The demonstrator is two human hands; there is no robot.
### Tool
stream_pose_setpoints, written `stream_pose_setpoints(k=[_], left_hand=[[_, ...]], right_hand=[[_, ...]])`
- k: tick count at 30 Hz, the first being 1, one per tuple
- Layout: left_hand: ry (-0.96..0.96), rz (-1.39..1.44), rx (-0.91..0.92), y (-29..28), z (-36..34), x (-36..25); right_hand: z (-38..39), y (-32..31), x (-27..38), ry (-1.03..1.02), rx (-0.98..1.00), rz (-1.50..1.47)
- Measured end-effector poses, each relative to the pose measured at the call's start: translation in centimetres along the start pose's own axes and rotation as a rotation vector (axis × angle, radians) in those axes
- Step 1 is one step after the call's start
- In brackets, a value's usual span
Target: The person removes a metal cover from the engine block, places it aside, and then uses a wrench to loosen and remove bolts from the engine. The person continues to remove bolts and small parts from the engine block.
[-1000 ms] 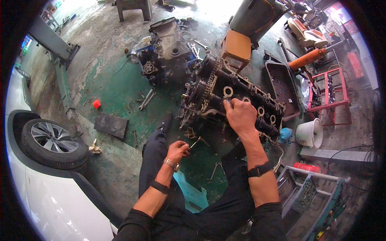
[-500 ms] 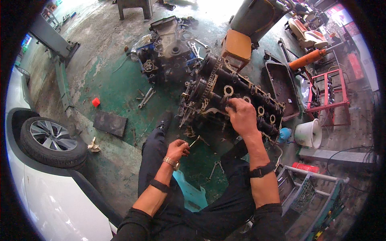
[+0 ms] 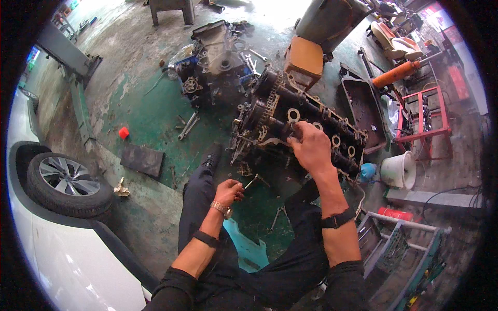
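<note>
In front of me lies a dark, greasy engine cylinder head [image 3: 306,111] with a timing chain [image 3: 272,103] at its left end. My right hand [image 3: 313,150] is over its near side, thumb and fingers drawn together at the dark parts. What they grip, if anything, is hidden. Lower and to the left, my left hand [image 3: 229,194] is closed round a thin metal tool [image 3: 251,183] with a T-shaped end, possibly a T-handle wrench. The tool points away to the right, apart from the cylinder head.
Beyond stands an engine block [image 3: 218,67] with wrenches [image 3: 190,126] nearby. A stool [image 3: 305,56], a black tray [image 3: 365,111] and a white bucket [image 3: 398,172] are right. A car wheel [image 3: 67,180] is left; a metal frame [image 3: 410,228] lies lower right.
My right hand shifts very slightly at the cylinder head, its fingers still drawn together. The left hand keeps its hold on the tool in nearly the same place.
</note>
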State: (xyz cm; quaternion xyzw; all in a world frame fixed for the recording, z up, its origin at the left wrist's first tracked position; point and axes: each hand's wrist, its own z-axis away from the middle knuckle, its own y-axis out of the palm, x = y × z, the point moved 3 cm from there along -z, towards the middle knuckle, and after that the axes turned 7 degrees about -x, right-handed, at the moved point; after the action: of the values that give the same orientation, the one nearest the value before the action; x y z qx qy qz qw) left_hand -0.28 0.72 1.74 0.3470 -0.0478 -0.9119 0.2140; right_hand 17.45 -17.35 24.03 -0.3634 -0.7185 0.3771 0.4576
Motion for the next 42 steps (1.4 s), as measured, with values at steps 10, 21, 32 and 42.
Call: stream_pose_setpoints(k=[10,21,32,42], left_hand=[[0.002,-0.001,-0.012,-0.14,-0.11,0.03],[-0.028,0.035,-0.042,0.03,-0.11,-0.03],[-0.06,0.016,-0.026,-0.17,-0.28,0.13],[-0.065,0.056,-0.039,-0.33,-0.24,0.2]], right_hand=[[-0.24,0.6,0.3,0.12,0.174,0.165],[0.01,0.28,0.14,0.076,0.125,0.082],[0.08,0.66,0.27,-0.001,0.014,0.043],[0.0,0.21,0.16,0.013,0.054,0.0]])
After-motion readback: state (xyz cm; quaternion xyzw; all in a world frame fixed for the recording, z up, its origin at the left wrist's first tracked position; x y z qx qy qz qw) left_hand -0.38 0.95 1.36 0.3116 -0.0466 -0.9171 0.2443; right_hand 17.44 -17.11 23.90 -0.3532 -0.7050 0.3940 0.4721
